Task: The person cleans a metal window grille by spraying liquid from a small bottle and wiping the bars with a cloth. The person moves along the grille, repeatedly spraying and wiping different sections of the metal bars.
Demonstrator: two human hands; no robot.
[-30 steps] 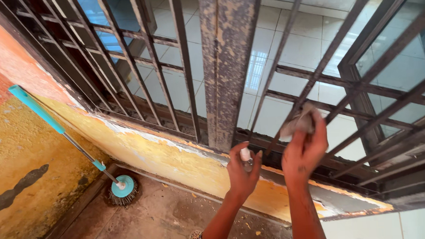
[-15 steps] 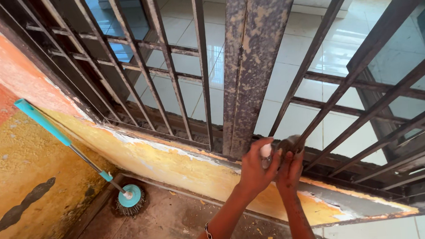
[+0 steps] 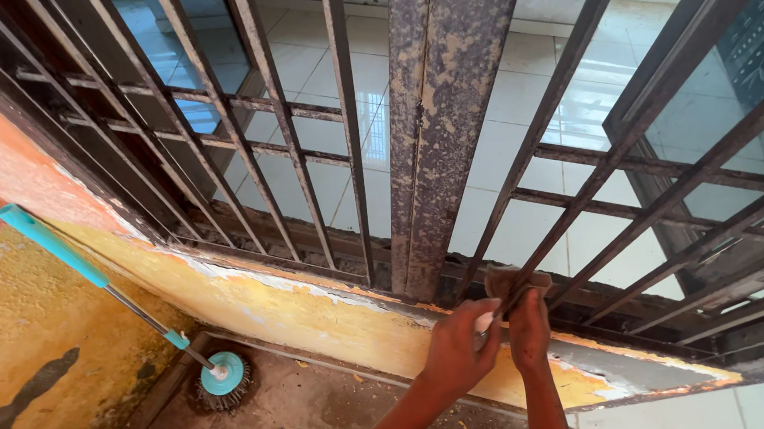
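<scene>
Looked like the outside of a lived-in house, some back yard or wash area. There was a rusty barred window grille [image 3: 448, 131] set in a peeling yellow-orange wall [image 3: 254, 293], white tiled flooring [image 3: 525, 91] inside, and a teal-handled spin mop [image 3: 122, 301] leaning on the grubby concrete ground [image 3: 297, 414].

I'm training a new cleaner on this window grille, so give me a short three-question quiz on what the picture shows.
1. True or false: the right hand presses a cloth against a bar of the grille.
2. What does the left hand hold? A) a small white-topped object B) a hammer C) nothing
3. Fill in: the teal-handled mop leans against the ___ wall.

Key: 1 true; 2 A, the small white-topped object; 3 yellow.
</scene>
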